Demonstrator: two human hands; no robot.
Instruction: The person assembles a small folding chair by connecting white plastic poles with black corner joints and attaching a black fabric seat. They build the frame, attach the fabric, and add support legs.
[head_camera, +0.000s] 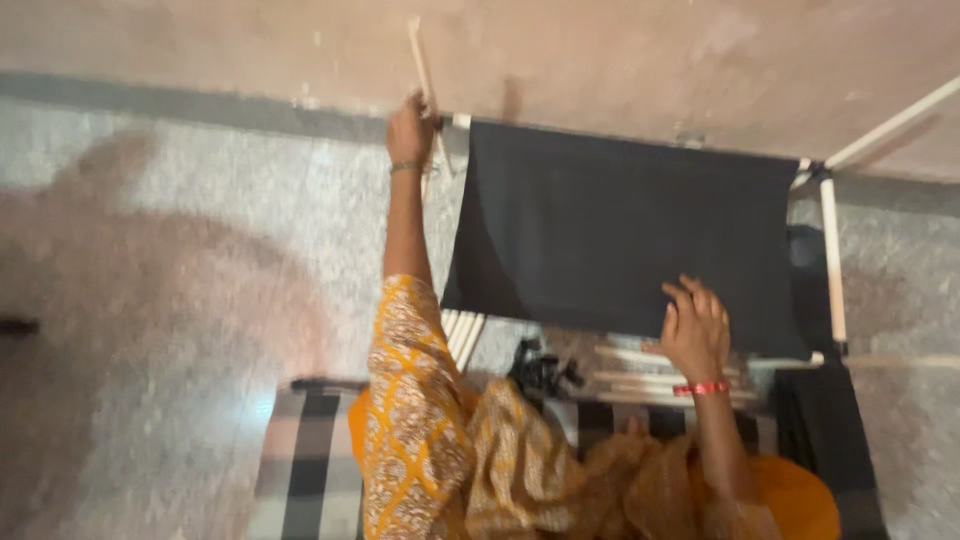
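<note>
Orange patterned sleeves fill the bottom of the view, nearest the camera, as I reach both arms out over a white drying rack. My left hand, a thin bangle at its wrist, is closed around the rack's far corner — right where a pale rod rises past my fingers toward the wall. My right hand, a red band at its wrist, lies flat with fingers spread on the near edge of a black cloth, pressing it rather than gripping. That cloth hangs stretched between my two hands, draped over the rack's far rail. Just below my right hand the rack's white bars show — a checked black-and-white fabric lies beneath my left elbow.
</note>
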